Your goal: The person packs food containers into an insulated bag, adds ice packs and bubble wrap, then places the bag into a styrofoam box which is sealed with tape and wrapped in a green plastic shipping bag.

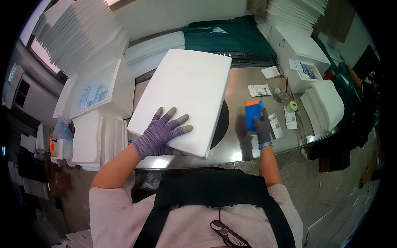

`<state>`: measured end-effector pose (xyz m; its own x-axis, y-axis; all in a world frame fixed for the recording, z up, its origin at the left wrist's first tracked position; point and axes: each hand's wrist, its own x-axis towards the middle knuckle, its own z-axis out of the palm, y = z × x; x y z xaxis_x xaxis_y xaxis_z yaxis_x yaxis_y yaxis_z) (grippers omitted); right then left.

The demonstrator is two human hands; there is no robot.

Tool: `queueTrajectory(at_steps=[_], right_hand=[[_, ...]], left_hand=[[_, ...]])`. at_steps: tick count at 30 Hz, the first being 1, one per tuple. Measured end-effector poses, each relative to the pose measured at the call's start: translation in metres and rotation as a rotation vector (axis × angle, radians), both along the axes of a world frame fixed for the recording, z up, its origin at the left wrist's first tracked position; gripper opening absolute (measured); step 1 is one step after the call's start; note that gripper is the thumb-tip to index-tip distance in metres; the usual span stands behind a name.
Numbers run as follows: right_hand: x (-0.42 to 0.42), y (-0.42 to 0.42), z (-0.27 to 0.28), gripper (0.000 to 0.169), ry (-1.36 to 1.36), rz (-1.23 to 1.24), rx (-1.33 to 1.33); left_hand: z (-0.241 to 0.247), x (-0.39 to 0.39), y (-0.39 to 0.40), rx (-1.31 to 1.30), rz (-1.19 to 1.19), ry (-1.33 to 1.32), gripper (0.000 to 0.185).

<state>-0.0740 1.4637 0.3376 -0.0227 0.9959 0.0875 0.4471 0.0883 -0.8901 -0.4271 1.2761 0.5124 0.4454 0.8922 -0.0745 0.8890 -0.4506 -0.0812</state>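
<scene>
My left hand [164,133], in a purple striped glove with pale fingertips, lies with fingers spread on top of a white foam box [189,86]. Its thumb bends over the near edge. The box sits at an angle over a black round turntable [224,122], mostly hidden beneath it. To the right, my right hand [263,128], in a dark grey glove, grips a blue-and-orange handheld dispenser [252,115] above the metal table [238,83]. Its exact kind is unclear. Printed labels [275,125] lie beside that hand.
An open foam box [121,80] with blue-white packets [93,96] stands left, near stacked foam lids [90,139]. At right are a green tape roll [292,106], a clear cup [281,94] and more foam lids [325,105]. Another person [369,108] stands far right.
</scene>
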Motion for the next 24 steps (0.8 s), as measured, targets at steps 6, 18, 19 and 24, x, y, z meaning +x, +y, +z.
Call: queueTrajectory(at_steps=[6,18,19,24], right_hand=[[-0.086,0.008,0.219,0.009,0.908,0.612,0.199],[-0.354,0.036,0.186,0.047,0.025,0.663,0.336],[-0.349,0.029,0.196,0.049,-0.043,0.668,0.290],[-0.343,-0.006,0.224,0.057,-0.288,0.657,0.304]], left_hand=[[-0.006,-0.037,-0.006,-0.048,-0.076,-0.149,0.090],[-0.003,-0.116,-0.012,-0.333,0.292,-1.319,0.048],[0.006,-0.130,-0.004,-0.177,0.499,-1.521,0.038],[0.014,-0.204,0.081,-0.294,0.963,-2.053,0.039]])
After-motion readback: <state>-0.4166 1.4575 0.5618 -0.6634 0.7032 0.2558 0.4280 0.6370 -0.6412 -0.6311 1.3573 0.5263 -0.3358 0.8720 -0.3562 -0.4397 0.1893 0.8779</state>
